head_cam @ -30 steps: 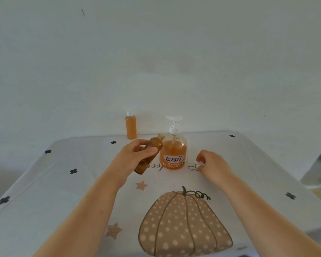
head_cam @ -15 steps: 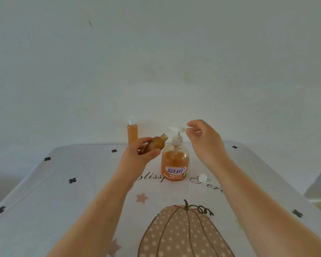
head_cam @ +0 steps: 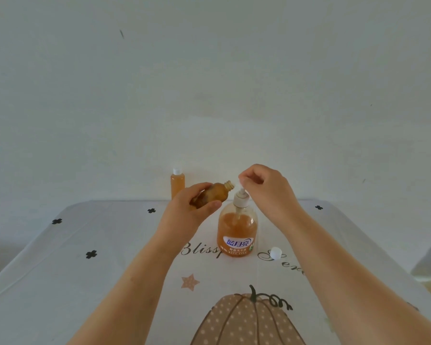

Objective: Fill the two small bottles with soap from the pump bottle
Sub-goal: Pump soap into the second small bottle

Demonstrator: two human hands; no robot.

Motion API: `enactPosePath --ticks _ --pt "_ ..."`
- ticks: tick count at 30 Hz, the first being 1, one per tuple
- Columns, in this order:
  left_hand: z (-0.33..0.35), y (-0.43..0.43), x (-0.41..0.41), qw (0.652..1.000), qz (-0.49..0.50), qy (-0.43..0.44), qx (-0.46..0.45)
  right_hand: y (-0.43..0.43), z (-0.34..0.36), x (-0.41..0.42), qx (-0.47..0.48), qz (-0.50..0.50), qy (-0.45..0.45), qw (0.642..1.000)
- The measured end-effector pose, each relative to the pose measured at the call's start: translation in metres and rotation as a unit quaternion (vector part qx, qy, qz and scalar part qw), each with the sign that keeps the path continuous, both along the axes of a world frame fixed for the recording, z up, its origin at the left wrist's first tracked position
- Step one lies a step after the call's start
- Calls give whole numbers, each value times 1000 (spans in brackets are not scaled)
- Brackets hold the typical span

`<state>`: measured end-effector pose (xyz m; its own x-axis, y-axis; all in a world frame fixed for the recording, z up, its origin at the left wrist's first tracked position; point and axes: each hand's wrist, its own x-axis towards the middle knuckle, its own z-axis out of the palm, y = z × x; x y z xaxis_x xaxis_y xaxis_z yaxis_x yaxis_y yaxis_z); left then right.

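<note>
Presently I saw the left grip (head_cam: 192, 215) curled round the uncapped small bottle (head_cam: 218, 192), tilted beside the pump bottle (head_cam: 237, 230) on the counter (head_cam: 85, 282). My right grip (head_cam: 266, 192) pinched the pump head (head_cam: 241, 195); the capped small bottle (head_cam: 177, 184) stood behind.

Your right hand (head_cam: 264, 188) has left the white cap (head_cam: 276, 252) lying at centre right and now pinches the pump head (head_cam: 241, 194) at frame centre. Your left hand (head_cam: 192, 212) has lifted the open brown bottle (head_cam: 219, 191), its mouth now beside the nozzle.
</note>
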<state>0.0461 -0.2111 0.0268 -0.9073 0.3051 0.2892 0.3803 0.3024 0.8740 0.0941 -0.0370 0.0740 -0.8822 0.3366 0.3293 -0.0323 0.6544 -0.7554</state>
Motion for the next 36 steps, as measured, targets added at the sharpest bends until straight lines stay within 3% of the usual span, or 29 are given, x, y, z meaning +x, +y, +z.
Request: enactPosePath --ticks 10,21,27,36 --pt "10 -10 -19 999 -27 -20 -35 4 34 -36 37 -12 -67 997" --pt "6 -17 -32 995 -52 -64 55 -15 27 -99 108 -73 -184 974" --pt "4 -15 -32 993 -45 -61 90 -15 29 -102 188 -104 -261 941" --pt "0 -16 -32 994 -30 -60 83 -16 16 -99 142 -121 -254 949"
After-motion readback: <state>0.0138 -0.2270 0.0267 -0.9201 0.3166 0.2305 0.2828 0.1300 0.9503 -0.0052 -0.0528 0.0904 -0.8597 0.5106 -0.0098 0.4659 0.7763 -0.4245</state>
